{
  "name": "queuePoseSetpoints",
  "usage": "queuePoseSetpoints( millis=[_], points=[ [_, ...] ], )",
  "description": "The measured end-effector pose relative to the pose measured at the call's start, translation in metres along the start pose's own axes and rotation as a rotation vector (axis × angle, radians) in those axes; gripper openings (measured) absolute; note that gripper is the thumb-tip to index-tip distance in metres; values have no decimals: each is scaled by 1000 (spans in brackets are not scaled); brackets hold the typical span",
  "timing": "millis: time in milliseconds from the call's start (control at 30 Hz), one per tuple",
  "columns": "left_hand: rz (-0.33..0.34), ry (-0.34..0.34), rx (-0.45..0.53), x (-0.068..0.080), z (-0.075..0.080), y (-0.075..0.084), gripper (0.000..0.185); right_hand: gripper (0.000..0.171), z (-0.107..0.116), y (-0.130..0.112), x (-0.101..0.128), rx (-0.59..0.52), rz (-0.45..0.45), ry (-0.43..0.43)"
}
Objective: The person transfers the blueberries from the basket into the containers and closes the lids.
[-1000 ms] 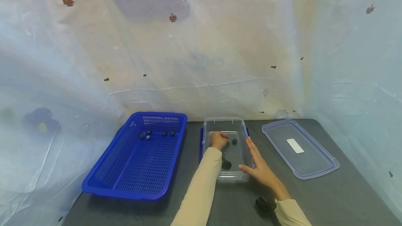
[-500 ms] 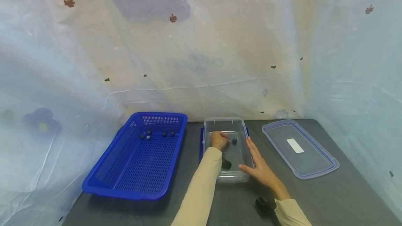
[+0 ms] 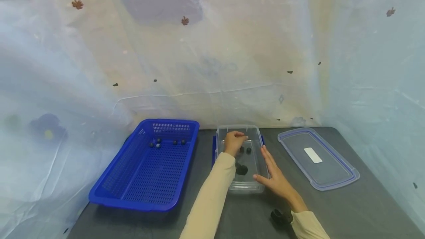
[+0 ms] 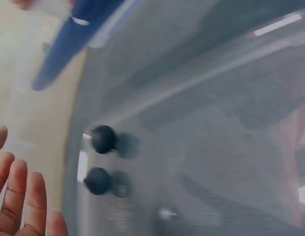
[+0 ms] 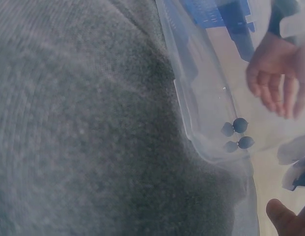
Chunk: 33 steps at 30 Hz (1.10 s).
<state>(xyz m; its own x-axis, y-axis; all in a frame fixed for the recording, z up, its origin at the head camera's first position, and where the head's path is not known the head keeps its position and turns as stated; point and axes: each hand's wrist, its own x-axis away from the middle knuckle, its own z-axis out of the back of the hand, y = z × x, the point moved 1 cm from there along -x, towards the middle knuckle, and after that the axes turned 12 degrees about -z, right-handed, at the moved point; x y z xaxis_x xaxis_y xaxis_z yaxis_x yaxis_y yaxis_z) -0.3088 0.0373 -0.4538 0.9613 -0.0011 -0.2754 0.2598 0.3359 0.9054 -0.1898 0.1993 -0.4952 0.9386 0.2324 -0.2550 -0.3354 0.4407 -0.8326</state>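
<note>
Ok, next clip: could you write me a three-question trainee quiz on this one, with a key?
1. How many dark balls lie in the clear box?
2. True or false: the lid is fitted on the clear box.
3. Where is the right hand?
A) inside the blue basket
B) at the right side of the clear box
C) on the lid

Key: 1. Two. 2. False; it lies apart, on the grey table to the right. 3. B.

No legible txt or nos.
</note>
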Motion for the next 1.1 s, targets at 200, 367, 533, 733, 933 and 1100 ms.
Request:
queuePoseSetpoints(
  millis=[200,367,533,733,933,1100],
  points=[
    [-72,39,46,-11,6,13,10,93,1,1,0,6,-10,6],
    [-117,47,80,-16,16,26,10,93,2,2,1,7,-2,17],
    [-192,-19,68,-19,27,31,14,94,4,3,2,16,-5,12],
    [-254,-133,78,-22,44,33,23,95,6,3,1,27,-1,20],
    [-275,-151,88,-18,70,37,27,94,2,-3,-3,31,8,7],
    [-303,-150,83,-12,88,46,27,97,1,-3,-2,35,22,22]
  ],
)
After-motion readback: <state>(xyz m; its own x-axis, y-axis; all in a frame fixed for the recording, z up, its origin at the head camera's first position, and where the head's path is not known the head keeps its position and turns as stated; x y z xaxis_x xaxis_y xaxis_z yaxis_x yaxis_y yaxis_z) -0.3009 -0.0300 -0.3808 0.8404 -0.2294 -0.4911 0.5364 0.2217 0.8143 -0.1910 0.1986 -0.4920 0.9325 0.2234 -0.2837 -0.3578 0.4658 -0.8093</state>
